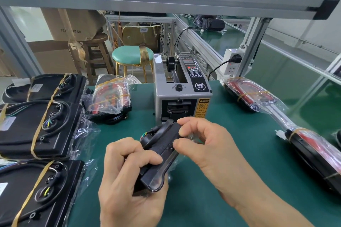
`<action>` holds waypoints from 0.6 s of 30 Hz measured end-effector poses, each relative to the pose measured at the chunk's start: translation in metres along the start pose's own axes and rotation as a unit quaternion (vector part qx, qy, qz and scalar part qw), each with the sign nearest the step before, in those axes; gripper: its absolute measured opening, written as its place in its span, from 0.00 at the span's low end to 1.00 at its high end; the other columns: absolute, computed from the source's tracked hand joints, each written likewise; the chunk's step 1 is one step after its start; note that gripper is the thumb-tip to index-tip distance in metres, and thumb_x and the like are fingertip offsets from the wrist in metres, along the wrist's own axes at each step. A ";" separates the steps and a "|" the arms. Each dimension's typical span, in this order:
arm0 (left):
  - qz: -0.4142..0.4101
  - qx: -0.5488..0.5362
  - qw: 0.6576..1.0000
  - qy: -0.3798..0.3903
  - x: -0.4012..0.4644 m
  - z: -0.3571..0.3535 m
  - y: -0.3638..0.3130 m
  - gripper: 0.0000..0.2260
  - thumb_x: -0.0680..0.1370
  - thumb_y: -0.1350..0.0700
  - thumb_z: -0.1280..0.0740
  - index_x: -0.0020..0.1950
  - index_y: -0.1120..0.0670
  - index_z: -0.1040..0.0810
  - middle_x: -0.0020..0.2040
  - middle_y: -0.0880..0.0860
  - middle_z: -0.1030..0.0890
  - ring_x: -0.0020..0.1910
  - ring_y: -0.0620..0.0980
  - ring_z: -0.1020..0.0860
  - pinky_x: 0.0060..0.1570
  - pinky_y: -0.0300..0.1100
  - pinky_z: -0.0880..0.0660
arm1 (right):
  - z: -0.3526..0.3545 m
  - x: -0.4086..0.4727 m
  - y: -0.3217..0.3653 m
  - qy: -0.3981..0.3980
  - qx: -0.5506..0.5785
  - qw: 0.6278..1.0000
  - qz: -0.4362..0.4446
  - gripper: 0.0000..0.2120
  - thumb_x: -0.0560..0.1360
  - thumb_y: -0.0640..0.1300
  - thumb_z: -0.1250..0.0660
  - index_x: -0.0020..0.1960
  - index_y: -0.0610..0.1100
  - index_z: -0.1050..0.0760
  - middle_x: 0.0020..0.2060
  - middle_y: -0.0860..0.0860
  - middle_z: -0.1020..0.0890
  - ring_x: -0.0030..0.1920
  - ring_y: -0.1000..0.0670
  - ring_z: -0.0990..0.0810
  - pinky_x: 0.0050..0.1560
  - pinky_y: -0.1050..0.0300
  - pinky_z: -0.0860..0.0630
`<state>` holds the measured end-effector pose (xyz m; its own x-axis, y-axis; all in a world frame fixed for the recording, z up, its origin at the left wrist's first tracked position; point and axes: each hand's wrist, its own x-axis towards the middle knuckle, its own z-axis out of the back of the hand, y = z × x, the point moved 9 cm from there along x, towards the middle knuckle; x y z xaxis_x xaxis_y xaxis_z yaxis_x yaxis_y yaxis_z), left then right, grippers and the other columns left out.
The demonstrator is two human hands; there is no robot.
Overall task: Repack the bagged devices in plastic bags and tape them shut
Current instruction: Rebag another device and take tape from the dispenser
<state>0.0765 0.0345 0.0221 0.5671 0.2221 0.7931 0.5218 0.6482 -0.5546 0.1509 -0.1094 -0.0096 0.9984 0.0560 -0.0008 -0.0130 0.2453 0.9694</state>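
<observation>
Bench: green mat (239, 180), packing line.
Left hand (129, 177): grips device (158, 160) low, just above mat.
Right hand (201, 140): pinches clear film at device top.
Tip: fold flap tight, flat.
Dispenser (181, 90): just behind, tape close.

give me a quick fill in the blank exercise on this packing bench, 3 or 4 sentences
1. The black device is held above the mat by ____ hands.
2. The tape dispenser stands directly ____ the held device, farther from the person.
3. The work mat on the bench is ____ in colour.
4. The stool past the bench has a mint seat and ____ legs.

Missing words: both; behind; green; gold
</observation>
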 end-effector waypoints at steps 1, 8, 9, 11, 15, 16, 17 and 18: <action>0.000 -0.001 1.000 -0.001 0.000 0.001 0.001 0.07 0.61 0.67 0.26 0.36 0.62 0.21 0.38 0.57 0.29 0.38 0.51 0.28 0.37 0.40 0.32 | 0.000 0.000 -0.002 0.004 0.009 1.000 -0.002 0.07 0.68 0.41 0.29 0.40 0.52 0.23 0.47 0.59 0.18 0.48 0.53 0.20 0.48 0.56 0.24; 0.013 -0.012 1.000 -0.010 0.001 0.008 0.010 0.08 0.60 0.66 0.26 0.36 0.60 0.22 0.40 0.56 0.29 0.39 0.48 0.27 0.36 0.39 0.32 | -0.016 -0.004 0.001 0.082 0.020 0.996 0.005 0.21 0.59 0.61 0.27 0.50 0.60 0.25 0.47 0.59 0.18 0.47 0.55 0.19 0.51 0.59 0.24; 0.014 -0.011 1.000 -0.010 0.001 0.009 0.010 0.08 0.60 0.66 0.26 0.36 0.60 0.22 0.40 0.56 0.29 0.39 0.48 0.27 0.36 0.39 0.32 | -0.017 -0.003 0.002 0.078 0.009 0.997 0.003 0.21 0.57 0.62 0.27 0.49 0.60 0.25 0.47 0.58 0.18 0.45 0.55 0.18 0.50 0.59 0.23; 0.014 -0.009 1.000 -0.014 0.000 0.008 0.008 0.08 0.61 0.67 0.26 0.36 0.61 0.21 0.39 0.57 0.29 0.39 0.49 0.27 0.36 0.39 0.32 | -0.015 0.001 0.002 0.059 -0.007 0.998 0.011 0.18 0.59 0.58 0.26 0.47 0.58 0.24 0.44 0.57 0.19 0.40 0.57 0.20 0.44 0.64 0.26; 0.002 -0.004 1.000 -0.020 -0.003 0.004 -0.004 0.05 0.62 0.69 0.27 0.32 0.62 0.21 0.36 0.58 0.29 0.37 0.53 0.28 0.36 0.41 0.34 | 0.001 0.008 0.002 -0.011 -0.016 0.999 0.038 0.05 0.71 0.43 0.28 0.39 0.50 0.22 0.31 0.62 0.23 0.29 0.60 0.30 0.31 0.72 0.33; -0.001 -0.003 1.000 -0.018 -0.002 0.004 -0.004 0.05 0.62 0.69 0.28 0.32 0.62 0.21 0.36 0.58 0.29 0.37 0.53 0.28 0.37 0.41 0.34 | 0.001 0.009 0.001 -0.006 -0.006 0.999 0.039 0.06 0.72 0.42 0.28 0.38 0.50 0.22 0.30 0.62 0.23 0.29 0.60 0.30 0.32 0.72 0.33; -0.003 -0.001 1.000 -0.012 -0.002 0.004 -0.004 0.05 0.61 0.69 0.27 0.32 0.62 0.21 0.36 0.58 0.29 0.37 0.52 0.28 0.37 0.41 0.33 | 0.000 0.010 0.001 0.005 0.010 0.999 0.038 0.05 0.72 0.42 0.29 0.38 0.49 0.22 0.31 0.61 0.22 0.31 0.60 0.28 0.34 0.72 0.32; -0.005 -0.002 1.000 -0.004 -0.001 0.004 -0.002 0.05 0.61 0.69 0.27 0.33 0.62 0.21 0.36 0.58 0.29 0.38 0.52 0.28 0.37 0.40 0.33 | -0.001 0.010 0.001 0.019 0.028 0.999 0.036 0.05 0.73 0.42 0.29 0.39 0.48 0.21 0.32 0.60 0.21 0.33 0.59 0.27 0.37 0.72 0.31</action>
<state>0.0718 0.0359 0.0237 0.5560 0.2219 0.8010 0.5296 0.6481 -0.5472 0.1612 -0.1076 -0.0094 0.9922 0.1088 0.0601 -0.0797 0.1858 0.9793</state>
